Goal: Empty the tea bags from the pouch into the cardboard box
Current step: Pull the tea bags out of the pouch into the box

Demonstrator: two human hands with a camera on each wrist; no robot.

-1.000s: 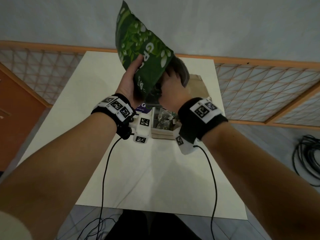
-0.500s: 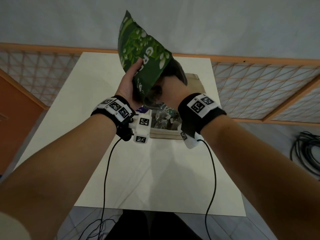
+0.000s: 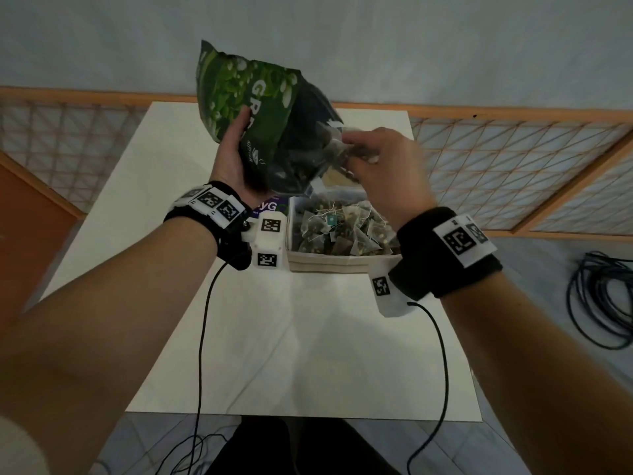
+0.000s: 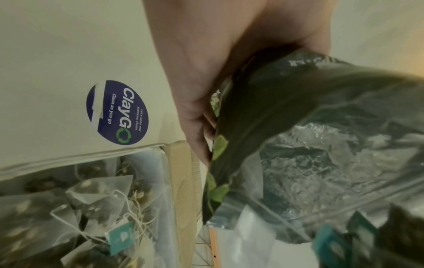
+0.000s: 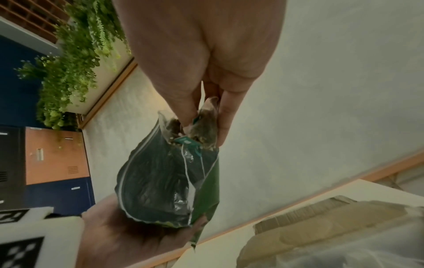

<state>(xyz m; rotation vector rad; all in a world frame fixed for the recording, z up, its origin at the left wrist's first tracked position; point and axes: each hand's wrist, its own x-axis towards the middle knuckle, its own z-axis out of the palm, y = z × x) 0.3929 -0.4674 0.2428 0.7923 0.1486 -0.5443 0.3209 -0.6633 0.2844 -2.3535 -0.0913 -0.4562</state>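
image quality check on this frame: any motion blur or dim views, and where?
Head view: right hand and its tea bags smeared by motion; pouch and cardboard box sharp. Left wrist view: dim; lower right corner blurred, round sticker legible. Right wrist view: box lower right soft; pinched tea bags fairly clear.

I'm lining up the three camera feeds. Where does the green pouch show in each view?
Head: green pouch upper centre, held by the left hand, above the cardboard box.
Left wrist: right half, its open mouth and foil lining facing the camera.
Right wrist: centre, below the right hand, mouth up.
Shared landmark: the cardboard box.
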